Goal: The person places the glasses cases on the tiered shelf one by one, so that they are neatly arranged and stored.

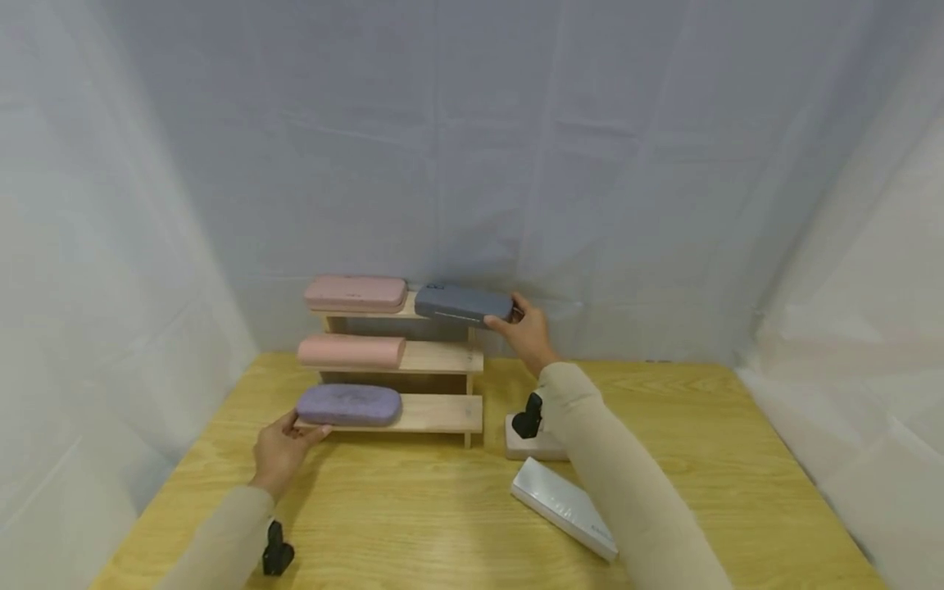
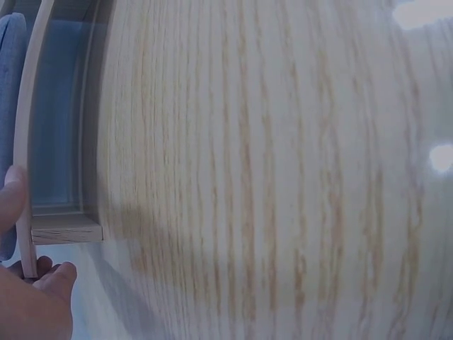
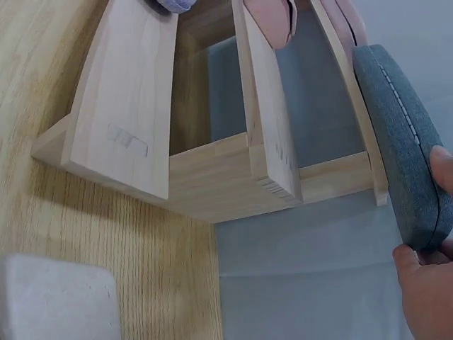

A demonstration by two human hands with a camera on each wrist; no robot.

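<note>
My right hand [image 1: 528, 332] pinches the right end of a blue-grey glasses case [image 1: 460, 303], thumb on the near side. The case lies along the top tier of a three-tier wooden display stand [image 1: 442, 412]; in the right wrist view its fabric side [image 3: 396, 134] is right against the top board. My left hand [image 1: 283, 451] grips the left end of the bottom board, thumb along its front, beside a purple glasses case [image 1: 349, 405]. A pink hard case [image 1: 356, 293] sits at the top left, and a salmon-pink case [image 1: 351, 351] on the middle tier.
On the wooden table [image 1: 413, 508], right of the stand, lies a pale beige case [image 1: 527, 447], partly hidden by my right forearm. A silvery-white case [image 1: 564, 504] rests at an angle nearer to me. White sheeting [image 1: 516, 164] hangs behind and at both sides.
</note>
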